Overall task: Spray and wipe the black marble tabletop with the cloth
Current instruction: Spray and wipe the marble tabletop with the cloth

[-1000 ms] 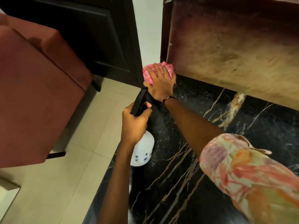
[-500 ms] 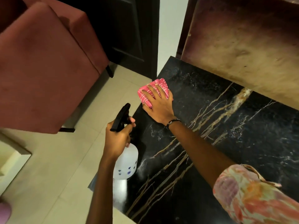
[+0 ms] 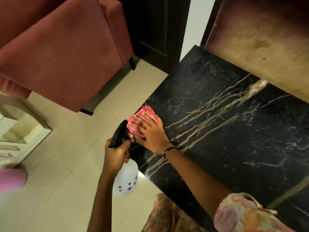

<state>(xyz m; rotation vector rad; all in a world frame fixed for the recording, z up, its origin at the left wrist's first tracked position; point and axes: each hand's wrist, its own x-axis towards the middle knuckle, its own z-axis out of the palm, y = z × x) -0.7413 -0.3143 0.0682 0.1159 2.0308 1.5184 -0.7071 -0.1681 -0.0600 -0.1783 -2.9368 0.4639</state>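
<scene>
Tabletop (image 3: 234, 139): black marble with gold and white veins, its left edge running from the far corner by the door down toward you.

Cloth (image 3: 147, 114): pink checked, bunched, lying on the tabletop at the left edge, about midway along it, one fold overhanging the floor side.

Your right hand (image 3: 152, 131): palm down on the cloth, fingers (image 3: 139, 120) spread and flat, pressing rather than clenching. A dark band sits on the wrist. The patterned sleeve (image 3: 242, 215) covers your upper arm near the near edge.

Your left hand (image 3: 117, 154): clenched around the neck of the bottle (image 3: 126, 180), held off the tabletop, just beside its left edge and above the floor (image 3: 66, 164). Its body is translucent white with small dark prints; the black sprayer (image 3: 117, 133) points up and away, its tip just beside the cloth. You cannot tell whether a finger presses the trigger.

Chair (image 3: 63, 52): rust-red upholstery, dark legs, on the tiled floor, well apart from the tabletop's left edge.

Board (image 3: 267, 39): brown, worn, standing along the tabletop's far edge.

Door (image 3: 153, 30): dark, beyond the far corner.
</scene>
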